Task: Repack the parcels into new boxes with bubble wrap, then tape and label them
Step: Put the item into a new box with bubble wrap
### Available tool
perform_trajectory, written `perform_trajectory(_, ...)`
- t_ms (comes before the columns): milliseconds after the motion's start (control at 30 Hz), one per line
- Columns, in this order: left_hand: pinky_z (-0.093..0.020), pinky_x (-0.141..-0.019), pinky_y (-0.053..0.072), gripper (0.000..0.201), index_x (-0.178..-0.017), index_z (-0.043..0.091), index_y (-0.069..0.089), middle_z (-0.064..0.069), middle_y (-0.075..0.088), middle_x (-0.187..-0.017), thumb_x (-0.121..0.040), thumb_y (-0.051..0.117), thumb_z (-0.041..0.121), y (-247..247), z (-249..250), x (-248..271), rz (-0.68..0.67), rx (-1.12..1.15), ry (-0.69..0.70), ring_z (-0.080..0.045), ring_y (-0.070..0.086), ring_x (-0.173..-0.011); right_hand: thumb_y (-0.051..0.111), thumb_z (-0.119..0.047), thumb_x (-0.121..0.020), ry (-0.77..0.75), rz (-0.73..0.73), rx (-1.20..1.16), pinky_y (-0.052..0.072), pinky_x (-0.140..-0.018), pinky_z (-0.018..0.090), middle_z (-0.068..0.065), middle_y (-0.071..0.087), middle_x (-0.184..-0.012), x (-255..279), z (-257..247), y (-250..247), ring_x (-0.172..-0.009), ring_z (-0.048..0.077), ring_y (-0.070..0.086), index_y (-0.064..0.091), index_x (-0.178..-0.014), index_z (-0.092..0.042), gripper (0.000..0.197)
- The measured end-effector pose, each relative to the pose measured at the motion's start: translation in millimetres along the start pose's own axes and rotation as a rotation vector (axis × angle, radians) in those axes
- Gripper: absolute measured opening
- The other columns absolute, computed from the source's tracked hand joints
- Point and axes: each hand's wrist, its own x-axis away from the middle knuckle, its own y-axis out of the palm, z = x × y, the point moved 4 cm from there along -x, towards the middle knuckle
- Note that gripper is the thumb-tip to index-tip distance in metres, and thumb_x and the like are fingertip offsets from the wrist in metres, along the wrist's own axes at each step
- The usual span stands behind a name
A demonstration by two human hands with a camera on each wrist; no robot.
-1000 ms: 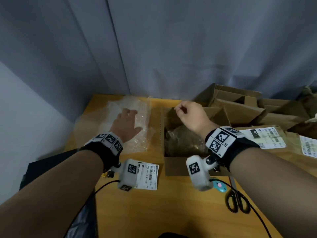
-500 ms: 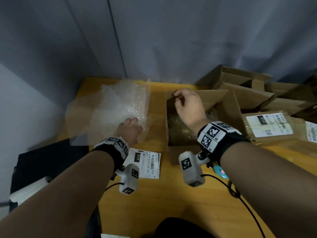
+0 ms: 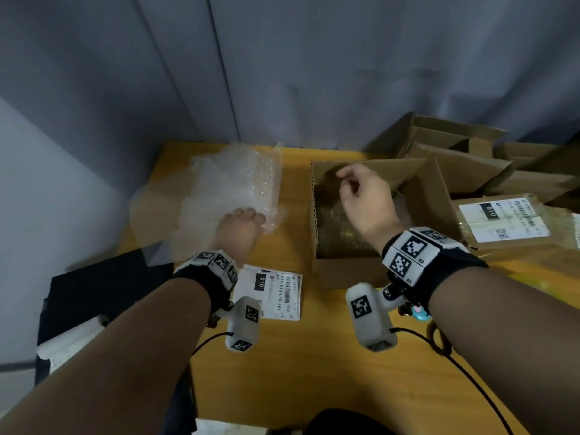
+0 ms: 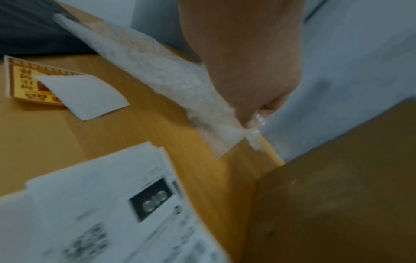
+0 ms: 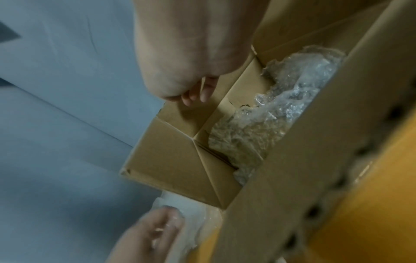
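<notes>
The left hand [image 3: 240, 229] grips the near edge of the bubble wrap sheet [image 3: 232, 183], its fingers [image 4: 265, 110] curled tight around the plastic; the sheet spreads away beyond the fingertips, lifted off the yellow table [image 3: 314, 356] on its far side. Just behind that wrist lies a shipping label [image 3: 273, 291] printed with a black 010 block, flat on the table.

The right hand [image 3: 365, 199] hovers over the open cardboard box [image 3: 345, 274], fingers [image 5: 195, 92] loosely curled with thumb and forefinger drawn close together; they hold nothing that the views show. Below those fingertips, inside the box, sits a wrapped parcel [image 5: 265, 124] bundled in crinkled clear bubble wrap, filling most of the bottom. The box's flaps stand open, 1 rising just beyond the fingertips.

To the right of the right hand, a labelled parcel [image 3: 502, 221] rests on the table, and behind it is a pile of empty cardboard boxes [image 3: 455, 146]. In the left wrist view, a small yellow-and-red printed card [image 4: 33, 83] lies partly under a blank white slip [image 4: 85, 96], left of the curled fingers.
</notes>
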Motion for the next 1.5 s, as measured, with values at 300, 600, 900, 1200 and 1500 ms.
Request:
perform_trajectory(300,-0.041,-0.075,0.039,0.025,-0.09,0.001,0.059,-0.019,0.06,-0.087,-0.094,0.043,0.02,-209,-18,22,0.652,0.34,0.044,-0.034,0.055,-0.082,0.07,-0.023,-0.083,-0.227,-0.043,-0.16,0.048,-0.093,0.037,-0.004,0.052,-0.108,1,-64,-44,-0.101,0.015,0.053,0.052,-0.107,-0.019,0.031)
perform_trajectory(600,-0.031,-0.076,0.045,0.013,-0.088,0.026,0.037,-0.019,0.056,-0.089,-0.095,0.044,0.018,-346,65,46,0.617,0.94,0.522,-0.018,0.057,-0.085,0.075,-0.036,-0.068,-0.29,-0.339,-0.523,0.025,-0.114,0.026,-0.005,0.044,-0.137,2,-141,-113,-0.131,0.007,0.037,0.033,-0.142,-0.021,0.086)
perform_trajectory(900,-0.015,-0.096,0.031,0.062,-0.142,0.011,0.027,-0.005,0.038,-0.138,-0.096,0.039,0.051,-333,86,31,0.481,0.957,0.092,-0.009,0.044,-0.118,0.055,-0.001,-0.093,-0.197,0.142,-0.734,0.057,-0.074,0.027,0.002,0.066,-0.095,-2,-117,-175,-0.074,0.004,0.068,0.05,-0.104,-0.014,0.017)
perform_trajectory(1200,-0.037,-0.093,0.049,0.122,-0.109,-0.004,0.06,-0.015,0.07,-0.104,-0.064,0.0,0.092,-252,89,33,-0.248,1.347,-0.213,-0.025,0.067,-0.098,0.047,-0.013,-0.097,0.221,0.528,-0.638,0.045,-0.068,0.02,0.003,0.054,-0.106,-1,-35,-216,-0.085,0.013,0.056,0.041,-0.11,-0.013,0.014)
perform_trajectory(1500,-0.016,-0.064,0.045,0.013,-0.084,0.006,0.063,-0.001,0.063,-0.07,-0.089,0.065,0.019,-270,96,33,0.376,1.225,0.004,-0.001,0.058,-0.059,0.081,-0.035,-0.062,0.422,0.123,-0.738,0.042,-0.101,0.057,0.014,0.041,-0.143,-7,-24,-193,-0.12,0.036,0.052,0.013,-0.147,-0.028,0.109)
